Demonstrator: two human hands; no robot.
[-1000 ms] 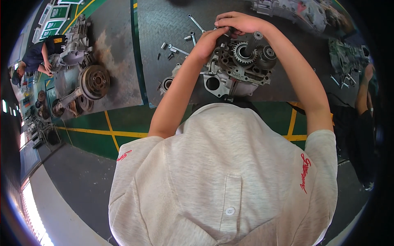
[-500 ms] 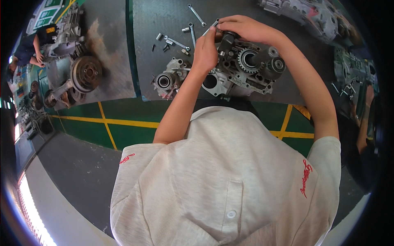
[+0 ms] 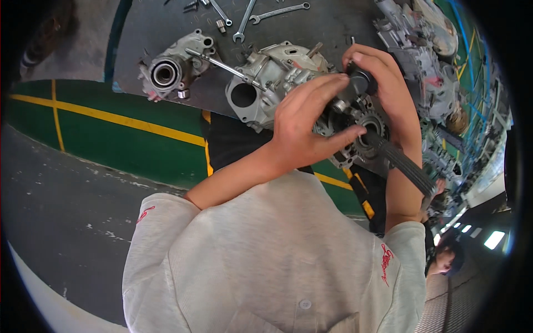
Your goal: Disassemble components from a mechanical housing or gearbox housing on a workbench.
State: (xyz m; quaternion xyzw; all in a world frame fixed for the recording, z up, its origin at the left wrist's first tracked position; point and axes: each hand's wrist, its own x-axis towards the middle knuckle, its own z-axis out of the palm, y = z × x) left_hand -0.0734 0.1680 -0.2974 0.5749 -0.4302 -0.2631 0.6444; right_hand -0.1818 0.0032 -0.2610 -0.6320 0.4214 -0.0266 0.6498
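Note:
A silver gearbox casing (image 3: pixel 261 69) with a round opening lies on the dark workbench. From its right side rise a toothed gear (image 3: pixel 373 119) and a ribbed dark shaft (image 3: pixel 405 164). My right hand (image 3: pixel 380 69) curls its fingers around a dark cylindrical part (image 3: pixel 363 82) on the casing. Stretched across from the left, my left hand (image 3: pixel 305 122) has its fingertips at that same part and its thumb apart, by the gear. A slim chrome bar tool (image 3: pixel 225 66) rests with one end on the casing. My palms hide part of the assembly.
A smaller housing with a round bearing (image 3: pixel 165 74) sits to the left. Wrenches (image 3: pixel 277 12) and a small socket (image 3: pixel 221 25) lie at the far side. Another metal gearbox (image 3: pixel 425 83) stands right. A person (image 3: pixel 444 261) is visible at the lower right.
The view has swung rightward, so the bench appears shifted. My hands have left the slim metal tool at the far side and moved to the dark cylindrical part near the gear.

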